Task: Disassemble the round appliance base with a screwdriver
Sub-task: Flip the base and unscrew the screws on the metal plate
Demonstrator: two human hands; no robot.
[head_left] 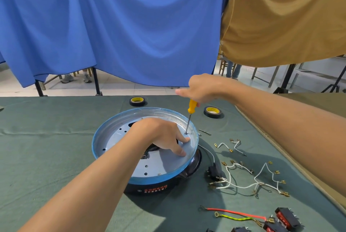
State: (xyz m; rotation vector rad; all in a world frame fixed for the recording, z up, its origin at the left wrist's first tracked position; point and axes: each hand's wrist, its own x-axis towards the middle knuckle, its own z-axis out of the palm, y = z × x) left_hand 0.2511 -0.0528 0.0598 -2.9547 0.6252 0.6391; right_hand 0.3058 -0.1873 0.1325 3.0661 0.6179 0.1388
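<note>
The round appliance base (119, 140) lies on the green table cloth: a shallow metal pan with a blue-filmed rim on a black body with red lettering. My left hand (161, 136) presses flat on the pan's inner plate, fingers spread toward the right rim. My right hand (201, 89) grips the yellow handle of a screwdriver (190, 117) held nearly upright. Its tip sits on a screw near the pan's right inner edge, just above my left fingertips.
Two rolls of black tape (137, 101) (212, 112) lie behind the base. White wires with brass terminals (243, 181), a black switch (213, 171), red and yellow-green leads (234, 215) and red rocker switches (286, 216) are scattered to the right. Blue and tan cloths hang behind.
</note>
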